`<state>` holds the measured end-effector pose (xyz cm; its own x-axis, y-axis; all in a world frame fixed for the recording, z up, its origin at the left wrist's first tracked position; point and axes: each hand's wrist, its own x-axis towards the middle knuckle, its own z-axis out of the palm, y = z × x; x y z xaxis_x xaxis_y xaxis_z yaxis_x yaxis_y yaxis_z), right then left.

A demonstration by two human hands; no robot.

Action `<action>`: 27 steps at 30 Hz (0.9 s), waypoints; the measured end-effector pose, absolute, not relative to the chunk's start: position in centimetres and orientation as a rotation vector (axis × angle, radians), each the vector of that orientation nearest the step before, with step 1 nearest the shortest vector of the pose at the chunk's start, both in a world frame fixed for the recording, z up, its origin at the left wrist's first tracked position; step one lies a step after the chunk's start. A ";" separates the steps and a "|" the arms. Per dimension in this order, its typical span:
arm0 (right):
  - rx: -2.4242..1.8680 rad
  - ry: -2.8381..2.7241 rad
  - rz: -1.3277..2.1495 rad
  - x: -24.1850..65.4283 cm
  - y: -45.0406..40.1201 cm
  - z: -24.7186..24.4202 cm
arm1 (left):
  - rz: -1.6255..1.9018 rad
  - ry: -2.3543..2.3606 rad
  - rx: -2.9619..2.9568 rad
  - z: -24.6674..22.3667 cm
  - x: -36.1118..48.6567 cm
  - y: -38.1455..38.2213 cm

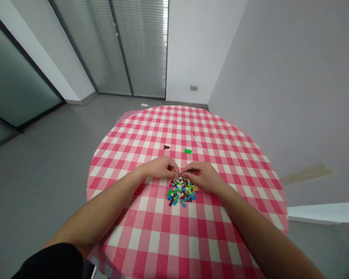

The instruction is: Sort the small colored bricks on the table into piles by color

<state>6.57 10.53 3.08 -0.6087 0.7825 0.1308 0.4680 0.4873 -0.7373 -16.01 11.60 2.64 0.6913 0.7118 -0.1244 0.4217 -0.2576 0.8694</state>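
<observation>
A heap of small toy building bricks (182, 192) in blue, green, brown, yellow, white and red lies in front of me. Over its far left edge, my left hand (163, 167) has its thumb and fingertips drawn together in a pinch. My right hand (203, 175) pinches at the far right edge, its fingertips almost meeting the left ones. Tiny bits of colour show at both sets of fingertips, too small to name. Beyond the hands lie a flat dark brown brick piece (166, 147) and, to its right, a flat bright green brick piece (188, 151).
The round table wears a red-and-white checked tablecloth (189, 236). Behind it stand a glass partition with blinds (142, 46) and a white wall with a socket (193, 88). A grey wall (302, 97) rises on the right. Grey floor (61, 155) extends to the left.
</observation>
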 end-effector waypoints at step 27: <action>-1.097 -1.828 1.123 6.0 12.0 -0.2 | 0.802 1.137 2.000 0.9 -14.4 12.0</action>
<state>6.02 12.01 -0.15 -0.3822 0.9139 0.1370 0.2911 0.2597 -0.9208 -14.39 11.95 0.90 0.4255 0.8881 0.1736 0.4612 -0.3779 0.8028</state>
